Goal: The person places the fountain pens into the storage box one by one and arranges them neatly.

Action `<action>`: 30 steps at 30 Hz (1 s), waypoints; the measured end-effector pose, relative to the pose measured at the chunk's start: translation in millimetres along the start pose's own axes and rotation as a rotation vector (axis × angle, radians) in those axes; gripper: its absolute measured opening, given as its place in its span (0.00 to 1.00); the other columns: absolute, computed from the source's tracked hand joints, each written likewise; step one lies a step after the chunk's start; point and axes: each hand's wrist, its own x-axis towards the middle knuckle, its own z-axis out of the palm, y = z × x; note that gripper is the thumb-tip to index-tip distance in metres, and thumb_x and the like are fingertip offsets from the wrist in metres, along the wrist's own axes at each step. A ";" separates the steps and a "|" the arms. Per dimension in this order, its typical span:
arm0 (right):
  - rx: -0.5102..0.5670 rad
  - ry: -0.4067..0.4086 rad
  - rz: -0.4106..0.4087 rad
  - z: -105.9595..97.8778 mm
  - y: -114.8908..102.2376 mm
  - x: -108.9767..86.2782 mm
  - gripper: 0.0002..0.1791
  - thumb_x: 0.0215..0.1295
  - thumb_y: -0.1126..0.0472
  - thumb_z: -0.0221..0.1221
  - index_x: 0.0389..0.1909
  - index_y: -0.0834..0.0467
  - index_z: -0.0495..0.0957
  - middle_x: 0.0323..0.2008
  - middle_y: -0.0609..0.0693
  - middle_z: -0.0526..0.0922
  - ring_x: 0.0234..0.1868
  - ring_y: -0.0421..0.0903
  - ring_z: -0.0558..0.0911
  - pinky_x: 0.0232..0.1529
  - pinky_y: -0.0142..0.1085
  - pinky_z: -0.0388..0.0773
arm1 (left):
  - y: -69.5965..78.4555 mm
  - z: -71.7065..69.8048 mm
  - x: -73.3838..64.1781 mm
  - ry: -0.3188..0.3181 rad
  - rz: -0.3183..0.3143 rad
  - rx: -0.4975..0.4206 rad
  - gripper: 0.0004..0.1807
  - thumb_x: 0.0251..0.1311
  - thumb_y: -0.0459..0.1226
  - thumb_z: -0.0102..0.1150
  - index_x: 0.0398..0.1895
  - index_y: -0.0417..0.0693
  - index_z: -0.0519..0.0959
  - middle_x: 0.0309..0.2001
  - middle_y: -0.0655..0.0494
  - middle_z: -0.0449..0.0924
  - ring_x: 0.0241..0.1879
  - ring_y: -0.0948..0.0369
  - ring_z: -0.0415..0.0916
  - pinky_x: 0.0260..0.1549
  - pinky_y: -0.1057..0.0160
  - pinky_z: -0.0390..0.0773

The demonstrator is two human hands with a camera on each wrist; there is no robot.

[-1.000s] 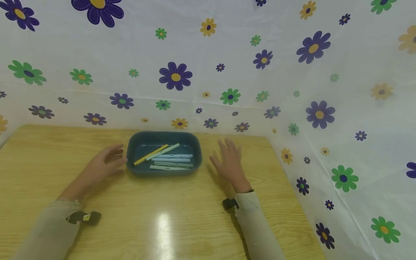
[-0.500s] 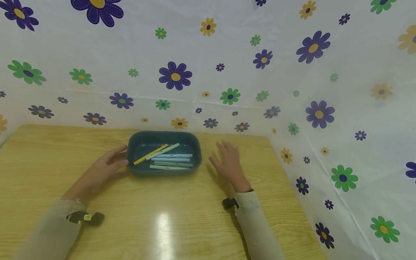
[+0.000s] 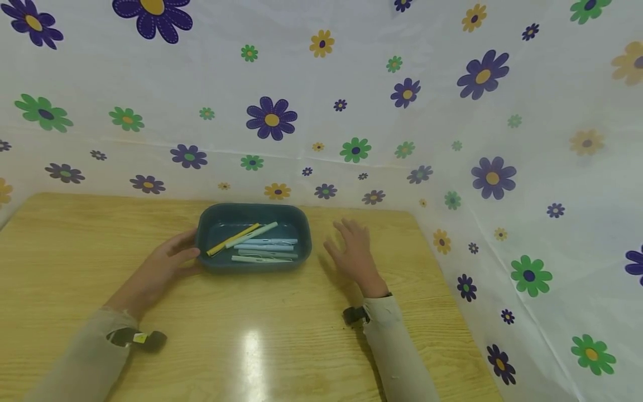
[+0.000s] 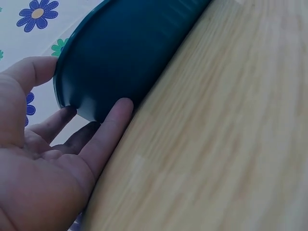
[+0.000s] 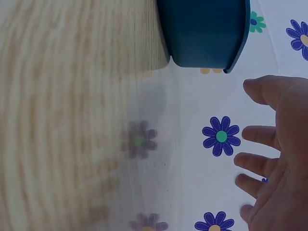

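A dark teal plastic bin (image 3: 253,268) stands near the back of the table with several slim pens in it. A yellow pen (image 3: 221,246) and a pale green pen (image 3: 265,228) lie slanted, close together; light blue pens (image 3: 265,247) and greenish ones lie side by side nearer the front wall. My left hand (image 3: 161,265) touches the bin's left end. In the left wrist view the thumb (image 4: 39,69) meets the rim while straight fingers (image 4: 115,115) lie against the lower wall. My right hand (image 3: 353,254) holds nothing, its fingers spread, a short gap from the bin's right end.
The light wooden table (image 3: 211,335) carries the bin and a bright reflection toward its front. White cloth (image 3: 321,78) printed with flowers hangs behind the table and along its right side. Dark camera straps (image 3: 355,315) sit at both sleeve cuffs.
My left hand has moved slightly right, coming from just beside the bin to touch its left end. The bin and pens stay put; my right hand has barely shifted.
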 end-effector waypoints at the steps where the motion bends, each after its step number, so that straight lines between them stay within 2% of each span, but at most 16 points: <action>1: 0.023 0.002 0.004 0.3 -0.3 -0.1 0.31 0.68 0.45 0.53 0.66 0.57 0.65 0.68 0.59 0.62 0.70 0.57 0.57 0.71 0.58 0.43 | -0.6 0.4 0.0 -0.001 0.001 0.001 0.35 0.67 0.43 0.53 0.74 0.49 0.52 0.72 0.46 0.50 0.63 0.53 0.65 0.52 0.55 0.78; 3: 0.092 -0.003 0.024 0.3 -1.8 -0.9 0.30 0.68 0.46 0.54 0.66 0.57 0.64 0.68 0.57 0.63 0.69 0.54 0.60 0.71 0.53 0.52 | -1.2 0.9 -0.3 0.015 -0.006 0.004 0.36 0.67 0.44 0.53 0.74 0.49 0.52 0.72 0.46 0.50 0.64 0.53 0.64 0.52 0.56 0.78; 6: 0.201 -0.019 0.057 0.1 -3.3 -1.9 0.30 0.68 0.48 0.54 0.67 0.55 0.64 0.66 0.52 0.66 0.64 0.51 0.68 0.64 0.47 0.68 | -1.4 1.6 -0.8 0.030 -0.016 0.011 0.36 0.66 0.45 0.55 0.73 0.48 0.53 0.73 0.46 0.50 0.64 0.53 0.64 0.52 0.55 0.78; 9: 0.259 -0.027 0.065 -1.2 -3.1 -2.0 0.29 0.68 0.48 0.54 0.66 0.53 0.64 0.63 0.49 0.69 0.58 0.48 0.74 0.59 0.45 0.74 | -0.8 2.3 -1.1 0.024 -0.010 0.014 0.36 0.66 0.45 0.54 0.73 0.46 0.53 0.72 0.45 0.50 0.65 0.52 0.63 0.53 0.54 0.77; 14: 0.290 -0.030 0.001 -7.7 -1.2 0.6 0.27 0.67 0.52 0.57 0.65 0.54 0.67 0.61 0.49 0.73 0.53 0.47 0.77 0.54 0.42 0.78 | -0.2 2.8 -1.1 0.017 -0.003 0.018 0.36 0.67 0.44 0.53 0.73 0.44 0.51 0.72 0.43 0.48 0.66 0.49 0.60 0.53 0.53 0.77; 18: 0.294 -0.034 -0.060 -16.0 -0.4 3.1 0.25 0.66 0.54 0.59 0.63 0.55 0.69 0.57 0.51 0.76 0.50 0.47 0.79 0.50 0.39 0.80 | -0.5 2.2 -0.7 0.020 -0.020 0.010 0.36 0.66 0.44 0.54 0.73 0.46 0.52 0.73 0.46 0.48 0.66 0.51 0.60 0.54 0.54 0.77; 25: 0.295 -0.058 -0.102 -27.5 -2.9 12.0 0.24 0.67 0.50 0.57 0.60 0.56 0.72 0.53 0.51 0.78 0.46 0.49 0.80 0.47 0.41 0.81 | -1.1 1.9 -0.8 0.015 -0.012 0.014 0.36 0.67 0.44 0.53 0.73 0.45 0.52 0.73 0.43 0.47 0.66 0.51 0.61 0.53 0.56 0.78; 30: 0.269 -0.066 -0.123 -32.3 -8.1 22.5 0.23 0.66 0.47 0.57 0.60 0.51 0.72 0.53 0.47 0.78 0.46 0.46 0.80 0.47 0.42 0.80 | -0.8 2.7 -1.7 0.015 -0.008 0.011 0.36 0.67 0.44 0.53 0.73 0.45 0.52 0.73 0.43 0.47 0.65 0.52 0.62 0.53 0.57 0.78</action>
